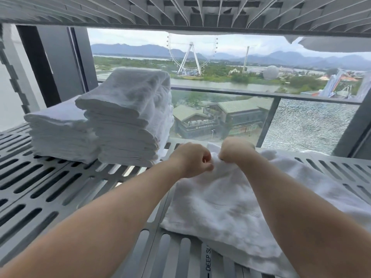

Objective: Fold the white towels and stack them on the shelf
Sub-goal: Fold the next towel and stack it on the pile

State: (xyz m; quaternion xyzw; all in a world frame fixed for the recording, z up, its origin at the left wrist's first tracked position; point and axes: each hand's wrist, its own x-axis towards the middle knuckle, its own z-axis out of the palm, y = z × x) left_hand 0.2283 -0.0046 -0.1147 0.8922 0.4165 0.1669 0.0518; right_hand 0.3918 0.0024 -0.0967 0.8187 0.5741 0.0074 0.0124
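Towel (220,207) lies spread on slotted grey shelf (60,189) before window (230,63).

Both hands, left hand (192,159) and right hand (235,150), are bunched up pinching the far edge of a loose white towel (226,207) lying on the slotted grey shelf (50,189), with two folded stacks (112,121) on the left and a window (230,77) behind.
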